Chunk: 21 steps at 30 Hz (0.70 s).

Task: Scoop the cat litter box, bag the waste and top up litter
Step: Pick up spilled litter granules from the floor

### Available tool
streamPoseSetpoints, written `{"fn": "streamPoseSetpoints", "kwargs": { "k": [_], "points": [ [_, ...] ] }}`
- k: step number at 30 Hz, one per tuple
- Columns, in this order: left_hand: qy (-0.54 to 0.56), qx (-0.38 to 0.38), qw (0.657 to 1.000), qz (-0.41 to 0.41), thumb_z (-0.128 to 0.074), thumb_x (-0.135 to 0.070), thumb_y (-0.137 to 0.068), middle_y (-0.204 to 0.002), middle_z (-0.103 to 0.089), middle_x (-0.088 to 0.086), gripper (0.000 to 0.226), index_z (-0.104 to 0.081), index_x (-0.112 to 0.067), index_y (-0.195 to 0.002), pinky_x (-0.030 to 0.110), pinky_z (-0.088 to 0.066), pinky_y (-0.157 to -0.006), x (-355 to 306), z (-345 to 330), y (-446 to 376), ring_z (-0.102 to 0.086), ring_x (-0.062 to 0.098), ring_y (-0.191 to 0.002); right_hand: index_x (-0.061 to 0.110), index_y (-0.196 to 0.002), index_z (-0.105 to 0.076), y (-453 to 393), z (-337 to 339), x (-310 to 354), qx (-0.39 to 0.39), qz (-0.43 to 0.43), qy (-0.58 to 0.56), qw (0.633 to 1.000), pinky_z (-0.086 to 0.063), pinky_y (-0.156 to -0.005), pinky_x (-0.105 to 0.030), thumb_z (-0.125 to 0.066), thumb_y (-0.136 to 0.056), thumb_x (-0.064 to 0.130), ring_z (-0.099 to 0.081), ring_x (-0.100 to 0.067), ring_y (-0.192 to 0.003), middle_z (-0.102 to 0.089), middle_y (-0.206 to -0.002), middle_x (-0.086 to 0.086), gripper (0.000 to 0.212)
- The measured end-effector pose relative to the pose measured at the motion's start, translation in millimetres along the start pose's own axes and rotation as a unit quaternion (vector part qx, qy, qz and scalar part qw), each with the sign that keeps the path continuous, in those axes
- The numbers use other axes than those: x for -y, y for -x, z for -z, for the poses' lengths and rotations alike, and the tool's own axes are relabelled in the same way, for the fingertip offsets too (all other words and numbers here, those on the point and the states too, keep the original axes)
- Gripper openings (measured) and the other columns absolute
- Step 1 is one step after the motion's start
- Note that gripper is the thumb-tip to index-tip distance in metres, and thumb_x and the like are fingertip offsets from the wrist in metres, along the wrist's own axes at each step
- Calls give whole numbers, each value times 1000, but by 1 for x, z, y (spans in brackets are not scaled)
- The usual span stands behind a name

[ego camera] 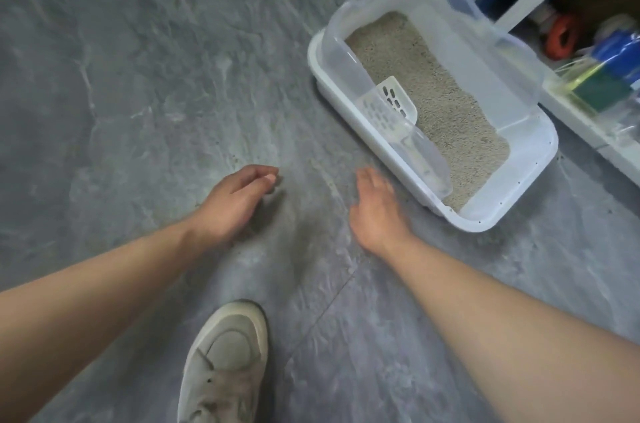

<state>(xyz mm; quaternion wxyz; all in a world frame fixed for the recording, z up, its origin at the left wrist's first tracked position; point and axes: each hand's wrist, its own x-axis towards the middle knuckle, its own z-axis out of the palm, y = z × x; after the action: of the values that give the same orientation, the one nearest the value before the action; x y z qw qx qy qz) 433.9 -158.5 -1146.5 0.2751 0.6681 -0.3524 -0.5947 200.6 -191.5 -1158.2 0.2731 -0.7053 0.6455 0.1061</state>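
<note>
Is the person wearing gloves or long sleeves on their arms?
No. Both hands, left and right, are bare, with no gloves, rings or watch. Both forearms are bare too; no sleeve shows in the picture.

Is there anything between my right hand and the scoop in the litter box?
Only the litter box's own near wall and clear rim guard. The right hand is beside it on the floor; the scoop lies inside, so reach over the rim.
</note>
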Motion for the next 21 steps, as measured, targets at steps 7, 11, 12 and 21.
{"fn": "streamPoseSetpoints", "kwargs": {
  "k": [7, 11, 12, 21],
  "points": [
    [142, -13, 990, -6, -51, -16, -104, -113, -68, 10, 15, -66, -19, -104, 35, -44, -103, 16, -10, -3, -62, 20, -107, 5, -156, -21, -14, -18, 12, 2, 35, 54, 998, -13, -125, -39, -43, -93, 7, -14, -35, -152, -13, -165, -20, 66],
    [166, -13, 986, 2, -51, -20, -105, -116, -69, 12, 16, -67, -17, -106, 30, -48, -101, 14, -21, -3, -63, 18, -109, 6, -158, -18, 4, -21, 12, 22, 55, 76, 995, -10, -126, -36, -45, -94, 5, -9, -31, -154, -8, -167, -15, 69],
    [174, -12, 985, 2, -51, -20, -105, -117, -69, 12, 16, -66, -16, -106, 27, -49, -98, 13, -25, -3, -64, 18, -109, 7, -158, -17, 8, -22, 10, 26, 61, 82, 994, -9, -125, -34, -46, -95, 6, -7, -29, -155, -7, -168, -13, 70],
    [185, 4, 983, 8, -51, -21, -104, -123, -70, 15, 20, -67, -13, -114, 34, -50, -101, 6, -50, -19, -65, 26, -116, 7, -156, -27, 35, -23, -17, -13, 70, 35, 997, -12, -122, -29, -43, -96, 4, -21, -28, -150, -24, -164, -10, 62]
  ]
}}
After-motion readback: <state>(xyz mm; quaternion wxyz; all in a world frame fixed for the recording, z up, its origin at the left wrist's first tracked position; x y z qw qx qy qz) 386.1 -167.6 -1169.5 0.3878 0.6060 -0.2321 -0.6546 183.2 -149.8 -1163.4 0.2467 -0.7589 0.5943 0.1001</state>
